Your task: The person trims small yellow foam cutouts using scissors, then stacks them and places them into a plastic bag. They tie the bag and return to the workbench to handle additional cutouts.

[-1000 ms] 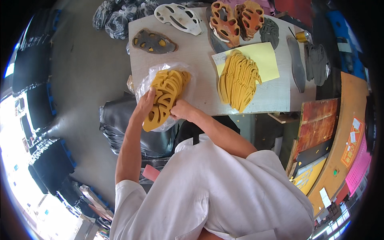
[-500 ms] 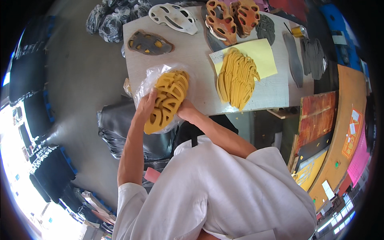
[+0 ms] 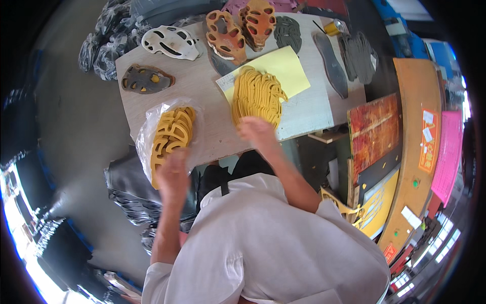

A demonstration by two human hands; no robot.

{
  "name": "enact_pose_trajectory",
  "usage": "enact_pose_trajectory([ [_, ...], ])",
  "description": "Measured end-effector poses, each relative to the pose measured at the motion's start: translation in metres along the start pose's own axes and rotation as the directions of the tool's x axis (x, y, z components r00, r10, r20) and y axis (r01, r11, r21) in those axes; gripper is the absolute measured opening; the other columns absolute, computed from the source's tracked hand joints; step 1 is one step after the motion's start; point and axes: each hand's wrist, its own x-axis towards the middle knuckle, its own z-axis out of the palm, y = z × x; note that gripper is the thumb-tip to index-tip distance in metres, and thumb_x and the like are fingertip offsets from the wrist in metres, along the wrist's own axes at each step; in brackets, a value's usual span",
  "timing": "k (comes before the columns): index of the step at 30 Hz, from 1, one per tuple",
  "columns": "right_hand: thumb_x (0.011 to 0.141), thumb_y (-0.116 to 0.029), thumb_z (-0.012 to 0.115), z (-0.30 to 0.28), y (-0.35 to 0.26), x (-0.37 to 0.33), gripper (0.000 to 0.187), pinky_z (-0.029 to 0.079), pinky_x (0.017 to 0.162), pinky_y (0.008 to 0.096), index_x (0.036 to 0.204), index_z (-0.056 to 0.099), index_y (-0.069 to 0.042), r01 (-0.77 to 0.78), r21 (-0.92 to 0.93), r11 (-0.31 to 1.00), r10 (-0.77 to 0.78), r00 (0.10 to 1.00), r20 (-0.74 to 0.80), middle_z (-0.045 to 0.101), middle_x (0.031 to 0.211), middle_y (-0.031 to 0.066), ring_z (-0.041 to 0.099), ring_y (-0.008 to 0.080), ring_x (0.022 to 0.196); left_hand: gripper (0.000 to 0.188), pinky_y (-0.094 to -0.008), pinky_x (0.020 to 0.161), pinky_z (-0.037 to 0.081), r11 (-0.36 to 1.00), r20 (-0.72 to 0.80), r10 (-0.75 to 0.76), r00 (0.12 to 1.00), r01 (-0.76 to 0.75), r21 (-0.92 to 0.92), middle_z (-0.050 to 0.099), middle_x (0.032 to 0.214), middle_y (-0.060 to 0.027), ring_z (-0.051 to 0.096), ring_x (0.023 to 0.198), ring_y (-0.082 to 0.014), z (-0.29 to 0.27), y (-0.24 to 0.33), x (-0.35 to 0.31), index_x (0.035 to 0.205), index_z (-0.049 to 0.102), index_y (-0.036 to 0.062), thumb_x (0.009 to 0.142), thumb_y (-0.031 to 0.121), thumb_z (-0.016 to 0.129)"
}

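A stack of yellow cut-out pieces point(image 3: 174, 126), shaped like shoe uppers, lies on a clear plastic bag point(image 3: 147, 133) at the table's near left corner. My left hand point(image 3: 173, 171) is over the near end of this stack; motion smears its fingers, so whether it grips the pieces does not show. Further right, a fanned stack of similar yellow pieces point(image 3: 257, 95) rests partly on a yellow paper sheet point(image 3: 296, 76). My right hand point(image 3: 258, 133) is at that stack's near end, its blurred fingers over the lowest pieces.
On the table point(image 3: 202, 119) lie a grey cut-out form point(image 3: 144, 79), a white one point(image 3: 171, 42) and two orange-brown ones point(image 3: 225, 36) point(image 3: 258, 24). Grey pieces point(image 3: 358, 58) and a dark sole shape point(image 3: 331, 63) are at right. Black bags point(image 3: 112, 58) stand beyond the left corner.
My right hand has left the bagged yellow stack and moved right to the fanned one. The bagged stack, held between both hands before, is now lower, on the table corner. The view has shifted.
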Motion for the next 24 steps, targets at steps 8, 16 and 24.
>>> enact_pose_trajectory([
  [8, 0.099, -0.030, 0.063, -0.111, 0.009, 0.038, 0.042, 0.053, 0.085, 0.0286, 0.130, 0.067, -0.002, -0.327, -0.290, 0.899, 0.254, 0.931, -0.263, 0.074, 0.104, 0.0072, 0.067, 0.0134, 0.098, 0.040, -0.0347, 0.081, 0.051, 0.855, 0.246, -0.278, 0.928, 0.356, -0.377, 0.069, 0.097, -0.0121, 0.063, 0.090, -0.0176, 0.215, -0.026, 0.068, 0.117, 0.066, -0.0036, 0.097, 0.031, 0.068],
  [16, 0.093, -0.045, 0.076, -0.131, -0.003, 0.032, 0.085, 0.051, 0.099, 0.0358, 0.154, 0.039, 0.001, -0.159, 0.142, 0.977, 0.161, 0.987, 0.001, 0.060, 0.138, 0.0143, 0.060, 0.0224, 0.122, 0.077, -0.0538, 0.105, 0.044, 0.897, 0.176, 0.360, 0.916, -0.392, 0.206, 0.052, 0.135, -0.0259, 0.050, 0.127, -0.0450, 0.283, 0.060, 0.012, 0.144, 0.047, -0.0030, 0.084, 0.032, 0.079],
  [24, 0.075, -0.037, 0.092, -0.169, -0.009, 0.042, 0.081, 0.054, 0.096, 0.0381, 0.136, 0.053, 0.001, -0.202, -0.159, 0.966, 0.156, 0.952, -0.263, 0.066, 0.126, 0.0150, 0.065, 0.0244, 0.113, 0.080, -0.0534, 0.114, 0.040, 0.762, 0.523, 0.356, 0.774, -0.565, 0.317, 0.040, 0.152, -0.0240, 0.038, 0.140, -0.0486, 0.303, 0.063, -0.001, 0.149, 0.043, 0.0012, 0.083, 0.029, 0.080],
])
